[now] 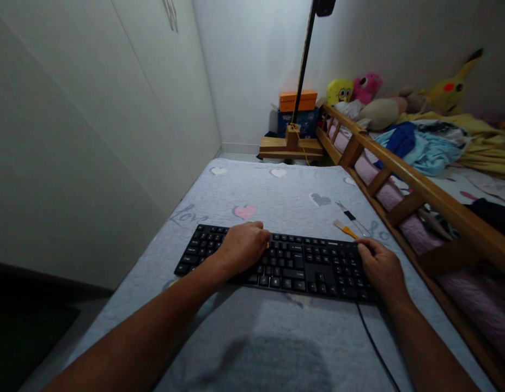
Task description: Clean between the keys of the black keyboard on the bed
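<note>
Kybd (291, 264) blk, cover (260, 188) lt blue w/ hearts (245, 212).

Dim light falls on the pale wall (248, 76) ahead of you, where a wooden base (272, 146) stands before an orange box (298, 102). Tall off-white cabinet doors (92, 109) rise on your left; on your right, a wooden rail (415, 169) edges a bed (475, 188) strewn with plush toys (340, 91).

Forearms (166, 318) bare, angled forward; left hand (244, 245) curled fist-like; right hand (383, 268) in thumb-and-finger grip.
</note>
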The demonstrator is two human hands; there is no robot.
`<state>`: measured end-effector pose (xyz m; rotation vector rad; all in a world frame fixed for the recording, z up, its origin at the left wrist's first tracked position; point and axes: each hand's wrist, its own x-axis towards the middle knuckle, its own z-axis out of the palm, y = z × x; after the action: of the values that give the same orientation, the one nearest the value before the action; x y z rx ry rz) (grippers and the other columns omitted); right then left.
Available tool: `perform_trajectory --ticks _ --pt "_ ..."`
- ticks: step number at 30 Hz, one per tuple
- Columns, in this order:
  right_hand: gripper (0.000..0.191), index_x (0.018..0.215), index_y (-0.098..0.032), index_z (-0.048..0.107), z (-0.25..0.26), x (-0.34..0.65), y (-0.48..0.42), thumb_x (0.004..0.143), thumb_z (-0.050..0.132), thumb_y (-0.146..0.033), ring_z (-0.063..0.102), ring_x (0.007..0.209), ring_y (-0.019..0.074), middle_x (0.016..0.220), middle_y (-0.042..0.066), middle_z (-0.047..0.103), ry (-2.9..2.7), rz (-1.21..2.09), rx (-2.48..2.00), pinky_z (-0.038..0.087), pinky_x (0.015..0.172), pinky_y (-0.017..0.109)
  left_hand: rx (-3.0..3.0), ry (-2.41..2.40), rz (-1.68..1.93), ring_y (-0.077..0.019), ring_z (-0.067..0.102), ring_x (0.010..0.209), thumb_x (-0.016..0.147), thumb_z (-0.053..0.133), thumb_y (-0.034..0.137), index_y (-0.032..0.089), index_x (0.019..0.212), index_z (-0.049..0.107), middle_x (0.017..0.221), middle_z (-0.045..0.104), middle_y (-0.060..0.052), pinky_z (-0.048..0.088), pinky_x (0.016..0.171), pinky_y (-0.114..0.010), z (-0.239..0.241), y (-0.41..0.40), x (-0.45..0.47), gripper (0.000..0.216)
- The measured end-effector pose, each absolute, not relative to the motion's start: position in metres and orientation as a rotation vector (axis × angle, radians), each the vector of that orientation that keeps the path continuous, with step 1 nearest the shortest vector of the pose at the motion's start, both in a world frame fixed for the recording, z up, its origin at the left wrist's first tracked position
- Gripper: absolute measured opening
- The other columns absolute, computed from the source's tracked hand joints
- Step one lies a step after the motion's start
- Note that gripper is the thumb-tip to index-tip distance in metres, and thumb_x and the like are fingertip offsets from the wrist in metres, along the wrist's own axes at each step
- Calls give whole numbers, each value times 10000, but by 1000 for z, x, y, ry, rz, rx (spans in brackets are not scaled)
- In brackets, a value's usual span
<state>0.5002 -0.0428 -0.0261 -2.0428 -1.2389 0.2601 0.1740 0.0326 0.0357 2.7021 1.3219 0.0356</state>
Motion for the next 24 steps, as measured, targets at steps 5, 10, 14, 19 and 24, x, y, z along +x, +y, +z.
perform_trajectory --ticks 5,10,14,19,24 --pt "359 848 -190 748 -30 503 -43 772 499 -437 621 656 221 697 44 706 -1271 219 -1999 421 603 310 2673 1380 75 -195 632 787 962 485 255 169 861 729 905 683 -82 432 672 -288 41 32 175 277" --pt "369 855 -188 746 -31 503 -43 775 488 -438 605 623 211 670 36 693 -1274 236 -1999 408 584 307 2619 1213 240 -187 645 833 963 530 277 194 909 746 947 699 -63 445 692 -287 44 28 201 237" --pt "386 862 -185 744 -28 502 -43 774 476 -449 608 640 219 679 45 691 -1262 254 -2018 408 599 314 2669 1110 243 -189 635 813 956 520 262 178 878 736 912 695 -72 445 672 -282 43 26 230 245" --pt "412 877 -175 744 -25 500 -44 755 469 -458 591 617 221 681 52 686 -1247 287 -2047 408 607 327 2722 1034 182 -203 642 806 933 508 237 171 888 742 900 693 -87 450 654 -285 32 27 249 247" --pt "420 882 -175 740 -25 500 -44 769 458 -466 624 683 234 742 65 708 -1258 287 -2030 424 643 330 2749 1110 121 -217 644 813 928 492 229 162 884 735 886 685 -100 458 654 -300 29 29 241 256"
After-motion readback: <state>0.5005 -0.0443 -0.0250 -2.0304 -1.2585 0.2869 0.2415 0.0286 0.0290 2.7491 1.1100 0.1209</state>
